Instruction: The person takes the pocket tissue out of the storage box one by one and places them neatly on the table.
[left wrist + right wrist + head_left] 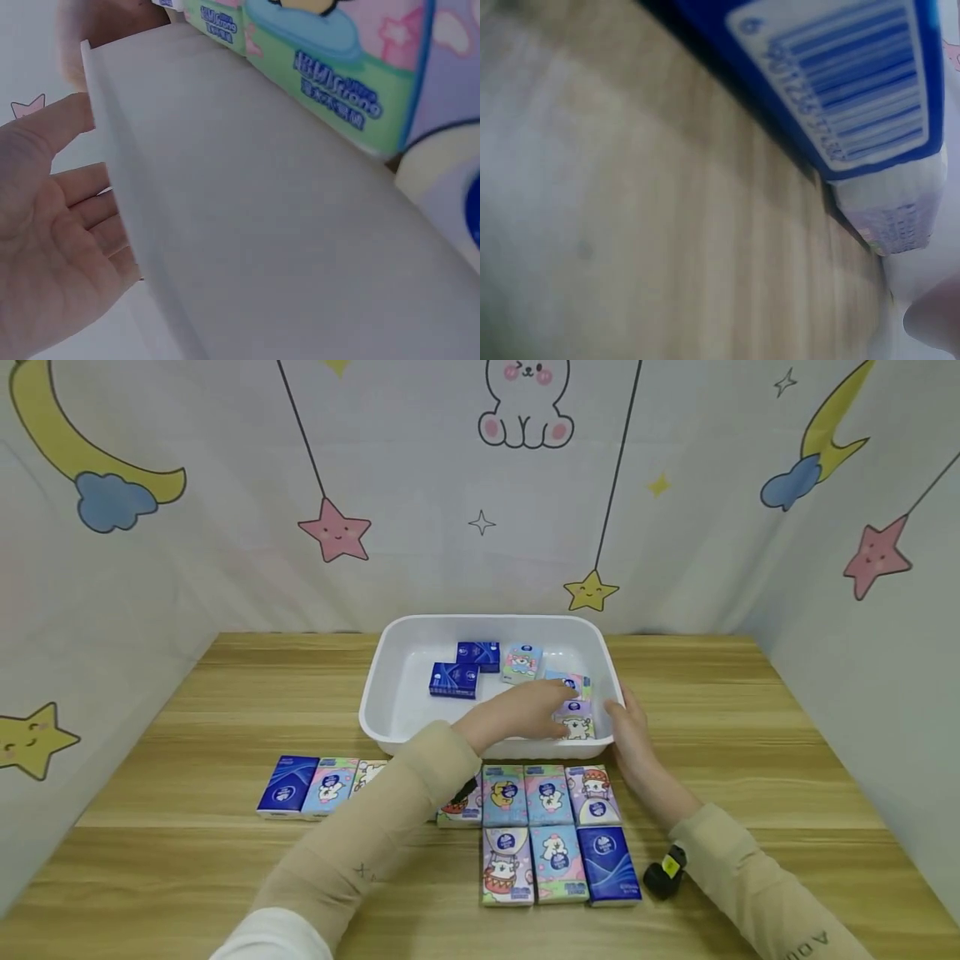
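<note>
A white plastic bin (420,625) stands at the back of the table. My left hand (525,708) reaches over its front wall, fingers spread at a purple cartoon tissue pack (576,723) and a colourful one (577,682) at the right end. In the left wrist view, the left hand's (60,240) fingertips disappear behind the bin wall (225,210). With the thumb inside and fingers outside, my right hand (637,747) grips the bin's right rim. Two blue tissue packs (453,680) and a cartoon pack (522,664) also lie inside the bin.
In front of the bin runs a row of tissue packs, including a blue one (288,785) and a yellow-figured one (505,795); my left sleeve hides part. A shorter row with another blue pack (609,865) lies nearer. A patterned curtain (450,460) hangs behind the wooden table (225,710).
</note>
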`<state>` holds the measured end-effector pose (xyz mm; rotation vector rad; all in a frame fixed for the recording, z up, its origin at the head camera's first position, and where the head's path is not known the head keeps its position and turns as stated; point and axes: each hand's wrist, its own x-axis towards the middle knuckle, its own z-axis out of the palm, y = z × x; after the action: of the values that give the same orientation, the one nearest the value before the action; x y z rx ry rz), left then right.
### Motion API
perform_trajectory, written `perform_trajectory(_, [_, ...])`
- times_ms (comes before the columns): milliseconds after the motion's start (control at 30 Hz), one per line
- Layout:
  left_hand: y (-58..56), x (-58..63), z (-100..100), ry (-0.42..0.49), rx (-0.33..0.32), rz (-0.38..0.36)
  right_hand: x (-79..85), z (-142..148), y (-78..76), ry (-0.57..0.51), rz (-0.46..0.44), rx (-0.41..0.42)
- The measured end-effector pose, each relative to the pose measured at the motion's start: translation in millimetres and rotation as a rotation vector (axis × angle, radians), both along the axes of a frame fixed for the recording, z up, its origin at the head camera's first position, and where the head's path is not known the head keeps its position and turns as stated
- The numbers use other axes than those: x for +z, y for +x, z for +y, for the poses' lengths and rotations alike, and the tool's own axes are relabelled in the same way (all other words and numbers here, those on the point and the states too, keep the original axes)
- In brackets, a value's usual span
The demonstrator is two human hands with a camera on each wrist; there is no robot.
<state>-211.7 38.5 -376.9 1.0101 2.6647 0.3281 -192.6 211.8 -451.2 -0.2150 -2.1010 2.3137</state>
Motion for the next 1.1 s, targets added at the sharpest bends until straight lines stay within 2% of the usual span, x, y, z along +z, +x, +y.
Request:
perform_trajectory(300, [-10.9, -9.4, 7.1, -0.038, 0.006, -0.007, -0.4, 0.5, -0.9, -0.003, 0.016, 0.004])
perform_trajectory(633, [-15.0, -19.8, 18.4, -0.1, -0.016, 0.129, 0.0, 0.7, -0.9, 0.007, 0.007, -0.01])
perform_trajectory(833, [-17.3, -21.8, 22.9, -0.111, 0.002, 0.12, -0.3, 1.1, -0.9, 0.006, -0.003, -0.008])
perform_trajectory(1100, [-21.5, -24.6, 23.9, -0.122, -0.007, 0.102, 0.2, 0.9, 0.1, 0.011, -0.01, -0.006])
